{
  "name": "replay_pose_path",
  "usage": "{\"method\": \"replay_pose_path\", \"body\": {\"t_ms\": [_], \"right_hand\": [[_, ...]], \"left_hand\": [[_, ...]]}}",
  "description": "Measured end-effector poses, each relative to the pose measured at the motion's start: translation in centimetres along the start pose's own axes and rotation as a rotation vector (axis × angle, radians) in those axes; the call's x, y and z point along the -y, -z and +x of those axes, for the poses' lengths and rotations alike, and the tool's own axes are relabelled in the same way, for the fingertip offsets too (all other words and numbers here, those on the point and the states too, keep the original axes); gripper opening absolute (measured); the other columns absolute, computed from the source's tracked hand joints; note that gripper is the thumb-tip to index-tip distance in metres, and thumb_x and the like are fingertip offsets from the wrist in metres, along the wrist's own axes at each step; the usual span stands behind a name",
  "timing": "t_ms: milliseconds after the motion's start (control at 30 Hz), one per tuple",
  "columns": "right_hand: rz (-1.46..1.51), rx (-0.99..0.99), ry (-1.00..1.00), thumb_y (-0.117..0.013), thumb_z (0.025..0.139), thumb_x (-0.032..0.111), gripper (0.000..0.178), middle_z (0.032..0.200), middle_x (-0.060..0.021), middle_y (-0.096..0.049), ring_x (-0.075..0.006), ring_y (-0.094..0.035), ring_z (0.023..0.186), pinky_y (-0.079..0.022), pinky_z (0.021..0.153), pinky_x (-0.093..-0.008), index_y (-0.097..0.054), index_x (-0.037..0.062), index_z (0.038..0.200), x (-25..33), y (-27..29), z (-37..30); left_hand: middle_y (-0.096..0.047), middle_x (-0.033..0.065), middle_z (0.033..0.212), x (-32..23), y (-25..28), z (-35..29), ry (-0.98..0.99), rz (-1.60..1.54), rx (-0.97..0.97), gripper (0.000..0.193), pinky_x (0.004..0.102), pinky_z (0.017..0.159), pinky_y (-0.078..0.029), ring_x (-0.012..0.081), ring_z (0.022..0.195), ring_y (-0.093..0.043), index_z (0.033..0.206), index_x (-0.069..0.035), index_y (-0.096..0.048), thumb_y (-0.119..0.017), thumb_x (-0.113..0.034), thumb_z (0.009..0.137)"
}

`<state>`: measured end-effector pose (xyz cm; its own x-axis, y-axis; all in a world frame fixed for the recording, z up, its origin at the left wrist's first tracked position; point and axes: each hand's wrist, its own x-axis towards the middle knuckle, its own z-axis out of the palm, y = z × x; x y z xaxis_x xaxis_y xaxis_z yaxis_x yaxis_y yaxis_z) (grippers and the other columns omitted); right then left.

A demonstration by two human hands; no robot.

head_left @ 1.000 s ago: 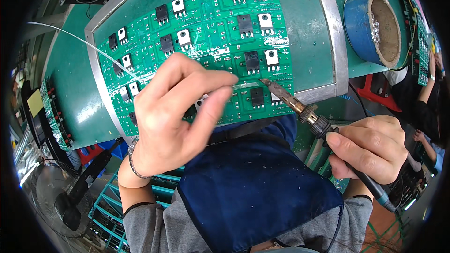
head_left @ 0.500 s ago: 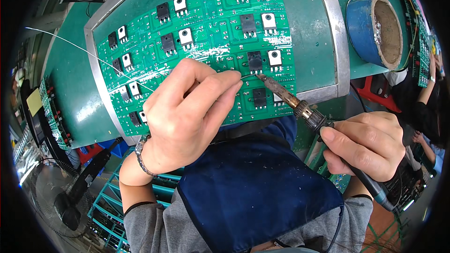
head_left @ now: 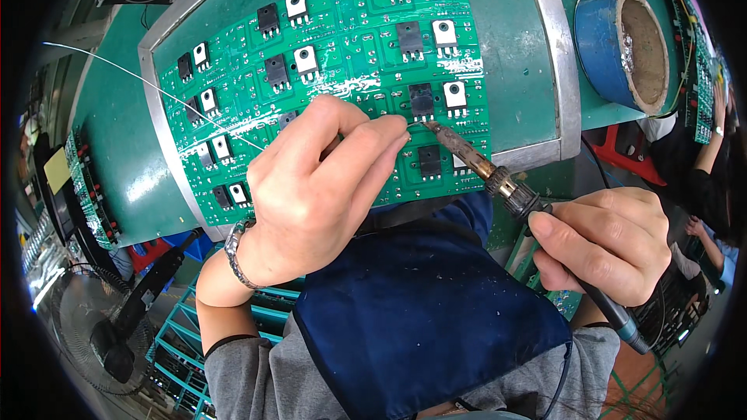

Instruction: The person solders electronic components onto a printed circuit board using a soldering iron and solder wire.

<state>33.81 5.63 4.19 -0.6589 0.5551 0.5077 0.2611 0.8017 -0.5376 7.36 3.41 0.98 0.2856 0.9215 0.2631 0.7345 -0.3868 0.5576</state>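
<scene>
The step in hand looks to be soldering the legs of a black power transistor [head_left: 420,99] on the green printed circuit board [head_left: 354,58], which lies beneath the left fingers and spreads mostly beyond and to the left of them. The left hand [head_left: 311,187] has its thumb and index finger pinched together on thin solder wire [head_left: 148,79]; the long tail runs out behind those fingers to the left, and a short end seems to poke out ahead of them toward the transistor's legs. The right hand [head_left: 607,245] has its thumb and fingers closed around the handle of a soldering iron [head_left: 517,198], whose tip slants in just to the right of the left fingertips, at or very near the legs; whether it touches metal, I cannot tell. The next move, I judge, calls for a steady iron and a small feed of wire at the joint, without bridging to the neighbouring leg. Against the view from a second ago, the left thumb has closed up to the index finger, where it hung lower and apart; the left hand sits slightly farther right; and the iron's tip has moved up from below the legs to beside them.
</scene>
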Motion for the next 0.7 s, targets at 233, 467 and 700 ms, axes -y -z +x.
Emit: {"method": "replay_pose_path", "body": {"t_ms": [233,467,700], "right_hand": [[0.000,0.003,0.017,-0.081,0.076,0.015,0.020,0.066,-0.0081,-0.063,-0.0143,-0.061,0.049,-0.050,0.039,-0.0220,-0.075,-0.0004,0.087,0.1,0.4,-0.1],[-0.004,0.023,0.007,-0.079,0.080,0.018,0.020,0.066,-0.0080,-0.063,-0.0141,-0.061,0.050,-0.050,0.040,-0.0214,-0.075,-0.0004,0.088,0.4,1.5,-0.5],[-0.016,0.052,-0.003,-0.079,0.081,0.017,0.021,0.066,-0.0083,-0.063,-0.0141,-0.062,0.050,-0.051,0.041,-0.0220,-0.075,-0.0025,0.089,0.1,2.4,-0.9]], "left_hand": [[-0.058,0.0045,0.089,0.1,0.8,0.5,0.058,-0.051,-0.022,0.017,0.0242,0.052,-0.040,0.0100,0.065,-0.052,0.096,-0.004,-0.073,-0.076,0.002,0.080],[-0.058,0.0089,0.087,-0.3,1.2,0.8,0.219,-0.201,0.001,0.021,0.0275,0.054,-0.046,0.0163,0.063,-0.057,0.093,-0.002,-0.070,-0.076,0.006,0.075],[-0.057,0.0017,0.087,-0.3,0.3,0.1,0.060,-0.108,-0.006,0.021,0.0220,0.050,-0.035,0.0057,0.062,-0.045,0.096,-0.005,-0.075,-0.078,0.005,0.077]]}}
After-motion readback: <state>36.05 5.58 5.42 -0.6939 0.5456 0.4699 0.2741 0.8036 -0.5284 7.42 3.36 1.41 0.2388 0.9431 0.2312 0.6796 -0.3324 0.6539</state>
